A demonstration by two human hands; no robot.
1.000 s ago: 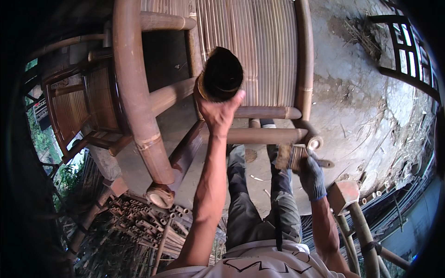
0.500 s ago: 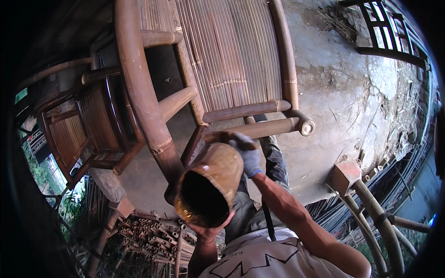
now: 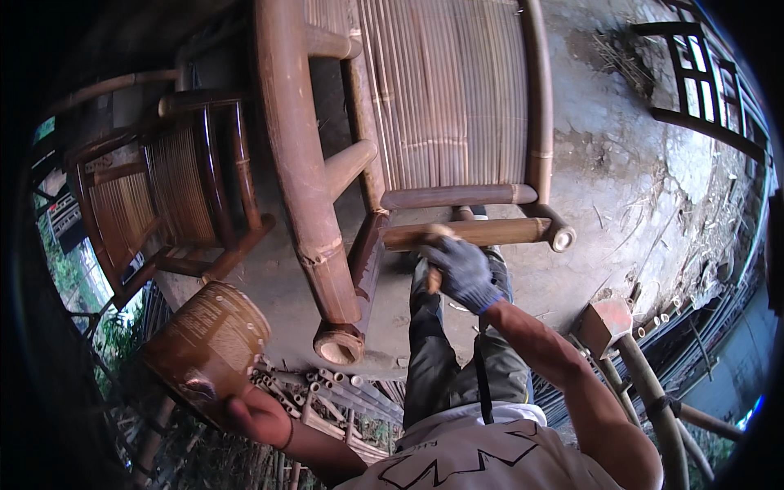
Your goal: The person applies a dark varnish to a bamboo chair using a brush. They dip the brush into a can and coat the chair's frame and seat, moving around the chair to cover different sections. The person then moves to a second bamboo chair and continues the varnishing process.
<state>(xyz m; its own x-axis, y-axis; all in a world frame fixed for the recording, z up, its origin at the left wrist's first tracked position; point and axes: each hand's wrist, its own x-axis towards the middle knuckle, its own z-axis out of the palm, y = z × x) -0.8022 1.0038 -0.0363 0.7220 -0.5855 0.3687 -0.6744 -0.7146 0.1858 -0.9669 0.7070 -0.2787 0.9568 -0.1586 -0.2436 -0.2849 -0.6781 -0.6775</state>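
My bare left hand [image 3: 260,416] holds a brown cylindrical can [image 3: 208,343] from beneath, out to the left of the chair. The can is tilted, and its mouth cannot be seen from here. In a grey knitted glove, my right hand [image 3: 464,271] grips a tan brush-like tool [image 3: 434,281], blurred by motion. That hand is at the front crossbar [image 3: 498,233] of a bamboo chair [image 3: 445,98], near the bar's left part. The chair's slatted seat stretches away from me. A short slanting piece [image 3: 367,261] beside the crossbar looks dark and glossy.
Another bamboo chair [image 3: 184,196], dark and shiny, stands at the left. A dark frame [image 3: 702,73] lies far right. Cut bamboo poles [image 3: 351,396] are stacked low behind the can. A brick-coloured block [image 3: 606,327] sits by a pole railing at right.
My left hand has carried the can left and down, away from my right hand. The gloved hand has stayed by the crossbar with its tool. The view has shifted, so the chair appears farther right.
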